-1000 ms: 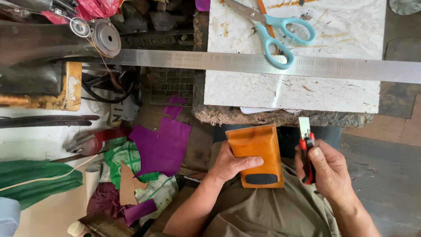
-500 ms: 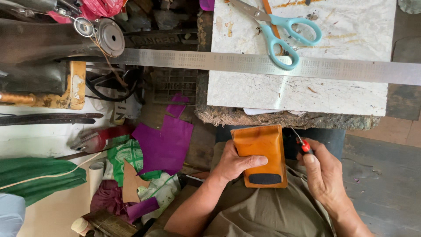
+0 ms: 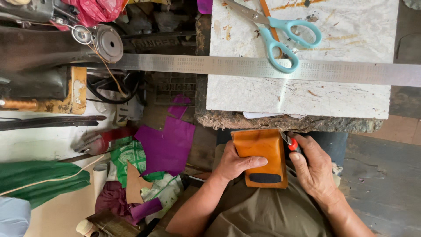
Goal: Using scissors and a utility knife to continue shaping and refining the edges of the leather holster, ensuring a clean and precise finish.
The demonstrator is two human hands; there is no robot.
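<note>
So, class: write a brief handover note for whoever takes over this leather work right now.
Left hand: presses the tan leather pouch flat on the lap.
Right hand: grips a red-handled cutter, blade at the pouch's right edge.
Scissors and steel ruler lie on the white slab; purple scraps lie to the left.
Done: cutter positioned.
Left: how far the edge is trimmed cannot be told.

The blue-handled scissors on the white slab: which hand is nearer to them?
Right. The right hand sits below the scissors, just under the slab edge; the left hand lies further left, on the orange leather piece.
</note>
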